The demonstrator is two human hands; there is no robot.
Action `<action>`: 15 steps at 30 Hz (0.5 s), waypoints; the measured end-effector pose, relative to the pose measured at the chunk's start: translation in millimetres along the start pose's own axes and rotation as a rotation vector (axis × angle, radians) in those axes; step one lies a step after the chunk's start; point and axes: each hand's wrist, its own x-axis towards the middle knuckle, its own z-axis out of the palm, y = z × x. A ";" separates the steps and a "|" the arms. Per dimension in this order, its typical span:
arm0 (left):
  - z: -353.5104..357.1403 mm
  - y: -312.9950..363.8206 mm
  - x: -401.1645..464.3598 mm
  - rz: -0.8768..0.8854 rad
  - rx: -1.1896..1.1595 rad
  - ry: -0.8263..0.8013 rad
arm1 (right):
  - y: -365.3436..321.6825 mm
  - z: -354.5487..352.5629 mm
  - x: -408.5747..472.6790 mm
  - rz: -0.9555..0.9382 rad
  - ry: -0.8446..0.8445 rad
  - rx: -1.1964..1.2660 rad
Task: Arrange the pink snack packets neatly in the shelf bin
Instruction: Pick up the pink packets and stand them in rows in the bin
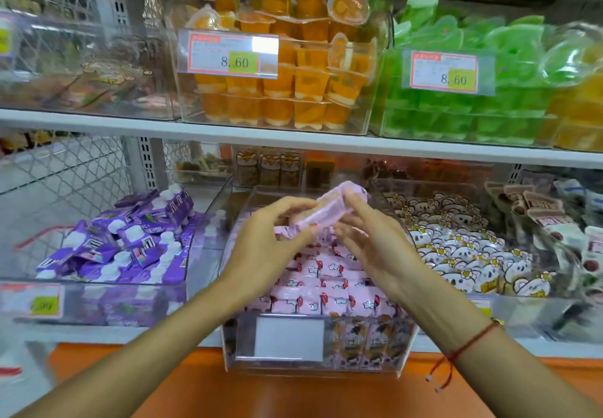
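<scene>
Both hands are up over the middle bin, clamped on one pink packet (326, 210). The left hand (270, 241) pinches its near end with thumb and fingers; the right hand (368, 238) grips the far end, fingers curled over the top. A red string (463, 349) circles the right wrist. The packet is tilted, lifted clear of the other pink packets (329, 287) lying in rows in the clear bin (313, 365) below. Purple pouches (130, 241) fill the bin to the left, koala-print packs (456, 247) the one to the right.
</scene>
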 end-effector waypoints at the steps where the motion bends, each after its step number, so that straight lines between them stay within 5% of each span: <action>1: -0.9 2.7 0.3 -0.178 -0.229 -0.013 | -1.4 1.2 -1.1 0.006 -0.030 -0.007; 4: -2.4 10.0 -0.2 -0.666 -0.819 -0.106 | -2.5 4.2 -3.2 -0.007 -0.097 -0.075; 6: -3.7 8.3 -0.7 -0.761 -0.928 -0.117 | 1.7 4.8 -3.4 -0.033 -0.102 -0.156; 11: -4.3 5.6 -2.6 -0.751 -0.894 -0.122 | 6.0 4.4 -2.0 -0.132 -0.082 -0.248; 15: -1.0 6.8 -4.3 -0.552 -0.536 -0.029 | 6.9 3.8 -4.0 -0.112 -0.069 -0.233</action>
